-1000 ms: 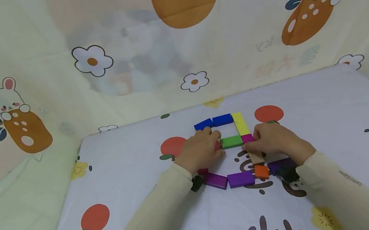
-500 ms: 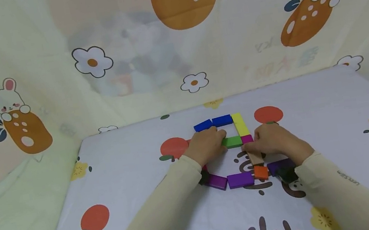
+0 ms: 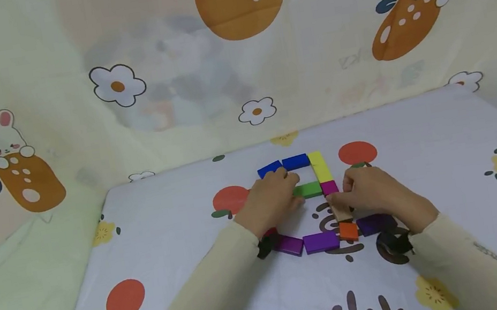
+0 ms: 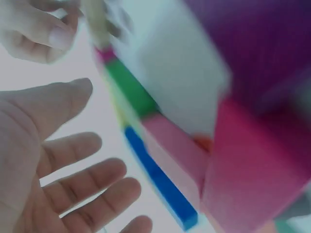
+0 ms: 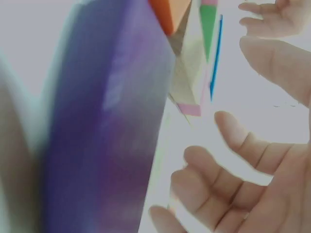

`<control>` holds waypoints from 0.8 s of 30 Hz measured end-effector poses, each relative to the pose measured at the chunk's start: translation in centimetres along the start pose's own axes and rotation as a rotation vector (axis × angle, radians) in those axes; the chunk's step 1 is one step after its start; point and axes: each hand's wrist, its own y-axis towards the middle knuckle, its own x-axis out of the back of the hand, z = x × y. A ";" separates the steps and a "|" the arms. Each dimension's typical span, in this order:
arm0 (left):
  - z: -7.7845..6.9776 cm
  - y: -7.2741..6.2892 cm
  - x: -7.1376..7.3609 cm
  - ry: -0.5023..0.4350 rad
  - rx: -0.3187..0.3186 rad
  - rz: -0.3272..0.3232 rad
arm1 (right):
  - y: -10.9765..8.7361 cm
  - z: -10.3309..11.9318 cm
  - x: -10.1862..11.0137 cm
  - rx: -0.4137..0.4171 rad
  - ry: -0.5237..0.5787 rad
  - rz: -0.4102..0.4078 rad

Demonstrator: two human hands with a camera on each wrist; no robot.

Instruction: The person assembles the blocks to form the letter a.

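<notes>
In the head view my left hand (image 3: 267, 199) hovers at the left end of the green block (image 3: 309, 190), below two blue blocks (image 3: 296, 162). Its fingers are spread with nothing between them in the left wrist view, beside a pink block (image 4: 177, 148) and a larger pinkish-red block (image 4: 257, 170). My right hand (image 3: 378, 191) is beside the magenta block (image 3: 329, 188) and the plain wooden block (image 3: 341, 211). Loosely bent, its fingers hold nothing in the right wrist view. A yellow block (image 3: 320, 167) runs back from the magenta one. My left hand hides part of the row.
Along the near side lie an orange block (image 3: 348, 232), a dark purple block (image 3: 376, 223) and two purple blocks (image 3: 322, 242). They rest on a white tablecloth (image 3: 168, 233) printed with fruit and flowers. A patterned cloth (image 3: 186, 132) hangs behind.
My left hand shifted right to the green block, then back left. My right hand has eased slightly right, away from the wooden block. The blocks keep their layout; the head view has turned slightly.
</notes>
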 end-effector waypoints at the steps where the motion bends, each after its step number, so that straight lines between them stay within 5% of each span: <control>1: -0.1 -0.9 0.0 -0.016 -0.030 0.001 | -0.6 -0.1 -0.1 0.020 0.009 -0.009; 4: -0.6 -3.5 -0.6 -0.062 -0.152 0.032 | -2.5 -0.5 -0.5 0.097 -0.009 -0.020; 8: -1.3 -5.5 -1.9 -0.014 -0.266 0.031 | -4.1 -1.4 -1.5 0.182 -0.087 -0.044; 17: -1.9 -5.7 -2.6 0.037 -0.252 -0.018 | -4.8 -1.7 -2.4 0.227 -0.118 -0.098; 24: -0.9 -6.7 -2.4 -0.020 -0.221 -0.021 | -5.4 -2.5 -1.6 0.209 -0.044 -0.080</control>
